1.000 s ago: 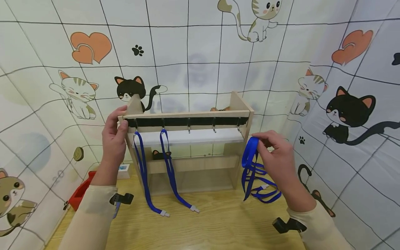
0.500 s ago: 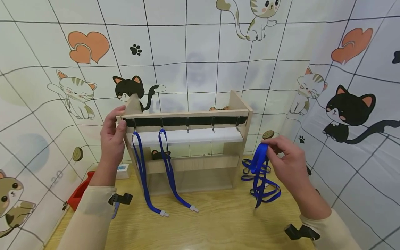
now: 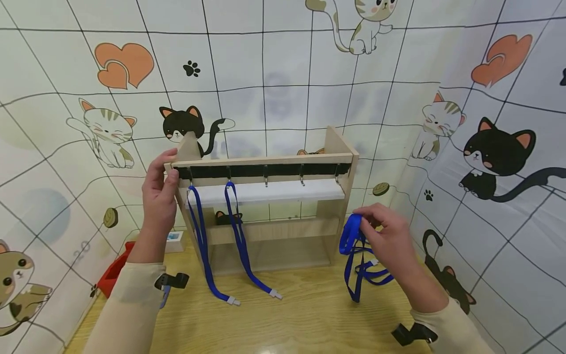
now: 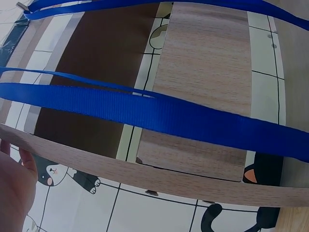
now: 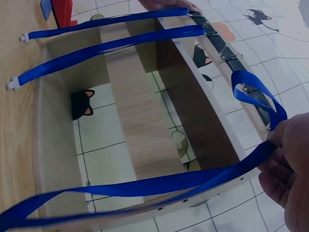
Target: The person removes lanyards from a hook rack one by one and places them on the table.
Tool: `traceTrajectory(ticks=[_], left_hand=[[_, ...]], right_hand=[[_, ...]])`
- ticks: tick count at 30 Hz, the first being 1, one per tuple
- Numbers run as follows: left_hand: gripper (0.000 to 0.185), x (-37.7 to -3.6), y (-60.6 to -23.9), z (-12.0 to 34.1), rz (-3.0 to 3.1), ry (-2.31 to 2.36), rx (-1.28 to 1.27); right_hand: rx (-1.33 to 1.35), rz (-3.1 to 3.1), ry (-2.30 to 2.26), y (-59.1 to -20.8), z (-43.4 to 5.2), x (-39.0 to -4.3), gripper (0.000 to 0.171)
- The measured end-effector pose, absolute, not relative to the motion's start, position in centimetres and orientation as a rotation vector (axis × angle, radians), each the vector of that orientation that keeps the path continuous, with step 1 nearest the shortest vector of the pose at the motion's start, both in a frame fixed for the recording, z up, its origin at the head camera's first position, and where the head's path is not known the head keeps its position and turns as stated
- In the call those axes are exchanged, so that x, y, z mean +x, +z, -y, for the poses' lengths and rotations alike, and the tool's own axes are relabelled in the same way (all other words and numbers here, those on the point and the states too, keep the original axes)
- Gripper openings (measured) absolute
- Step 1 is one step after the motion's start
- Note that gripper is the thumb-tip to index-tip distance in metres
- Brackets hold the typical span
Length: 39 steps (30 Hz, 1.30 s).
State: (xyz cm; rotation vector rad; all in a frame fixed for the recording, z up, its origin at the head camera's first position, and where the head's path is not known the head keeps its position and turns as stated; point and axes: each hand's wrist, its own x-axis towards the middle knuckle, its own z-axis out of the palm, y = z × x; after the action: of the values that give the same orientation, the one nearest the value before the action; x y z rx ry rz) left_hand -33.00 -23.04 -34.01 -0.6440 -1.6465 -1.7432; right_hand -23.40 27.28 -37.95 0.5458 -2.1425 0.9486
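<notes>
Your left hand (image 3: 160, 196) grips the rack's (image 3: 265, 160) top left corner; your right hand (image 3: 383, 235) pinches a blue lanyard (image 3: 353, 246) beside its right end, above open surface (image 3: 300, 314).

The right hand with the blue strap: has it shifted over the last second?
Yes. The right hand has sunk and drifted slightly right beside the wooden rack, taking the blue lanyard lower.
</notes>
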Motion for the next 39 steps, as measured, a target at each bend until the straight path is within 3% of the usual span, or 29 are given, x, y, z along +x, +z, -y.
traceTrajectory(ticks=[20, 39], left_hand=[[0.037, -33.1, -34.2, 23.1, 1.630, -1.761, -0.650], [0.039, -33.1, -34.2, 23.1, 1.625, -1.777, -0.656]], right_hand=[[0.534, 2.365, 0.798, -42.7, -30.8, -24.5, 0.023], [0.510, 2.747, 1.063, -46.4, -31.3, -22.9, 0.014]])
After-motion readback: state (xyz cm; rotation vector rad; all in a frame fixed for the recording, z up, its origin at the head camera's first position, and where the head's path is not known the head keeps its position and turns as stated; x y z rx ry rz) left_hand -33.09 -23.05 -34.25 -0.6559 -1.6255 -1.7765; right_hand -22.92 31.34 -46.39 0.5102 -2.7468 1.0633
